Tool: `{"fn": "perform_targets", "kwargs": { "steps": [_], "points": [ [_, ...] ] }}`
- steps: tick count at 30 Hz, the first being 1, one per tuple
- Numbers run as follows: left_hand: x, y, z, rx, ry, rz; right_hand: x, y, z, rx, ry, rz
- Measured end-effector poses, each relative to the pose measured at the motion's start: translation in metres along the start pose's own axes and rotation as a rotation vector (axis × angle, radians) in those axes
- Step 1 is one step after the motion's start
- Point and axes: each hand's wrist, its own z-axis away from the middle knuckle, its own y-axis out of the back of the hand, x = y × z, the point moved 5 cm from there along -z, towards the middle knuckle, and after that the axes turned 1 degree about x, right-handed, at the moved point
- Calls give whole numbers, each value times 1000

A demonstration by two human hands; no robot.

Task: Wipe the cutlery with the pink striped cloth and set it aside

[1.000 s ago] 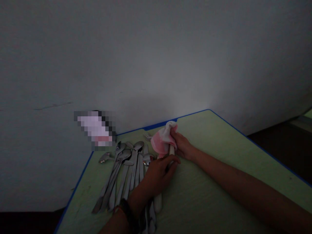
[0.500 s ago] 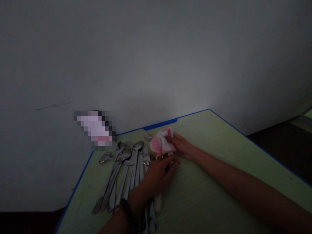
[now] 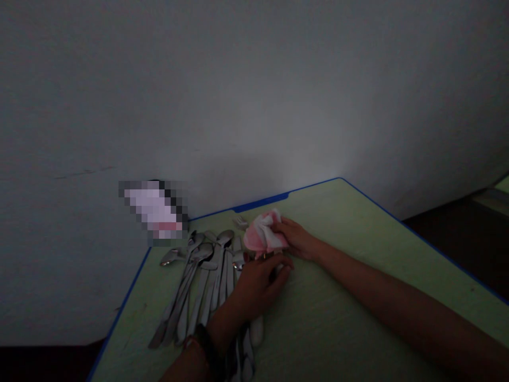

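Observation:
My right hand [image 3: 296, 240] is closed on a pink and white cloth [image 3: 262, 237], pressed down near the far edge of the green table [image 3: 358, 276]. My left hand [image 3: 258, 284] curls around the pale handle of a utensil whose end runs under the cloth; most of the utensil is hidden. A row of several metal spoons [image 3: 201, 276] lies just left of my left hand, handles toward me. A small fork [image 3: 240, 221] lies beyond the cloth.
A pale-handled piece of cutlery [image 3: 256, 331] lies under my left wrist, with more cutlery near the front edge. A blurred-out object [image 3: 153, 211] stands at the table's far left corner against the grey wall. The table's blue rim runs along the left and right sides.
My right hand has pushed the cloth down the utensil toward my left hand, so the pale handle seen between the hands is now covered. My left hand has stayed in place.

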Motion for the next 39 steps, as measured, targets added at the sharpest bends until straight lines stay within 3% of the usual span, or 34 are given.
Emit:
{"fn": "perform_targets", "kwargs": {
  "steps": [10,16,24,34,39],
  "points": [
    [1,-1,0,-26,-16,3,0,0,-1,20,7,-22],
    [1,-1,0,-35,16,-37,1,-4,0,-35,-7,-88],
    [2,0,0,-30,4,-22,-2,-2,1,56,-45,-66],
    [1,-1,0,-37,20,-10,0,-1,0,75,-11,-68],
    [1,-2,0,-28,24,-20,1,-3,-2,18,-12,-98]
  ]
}}
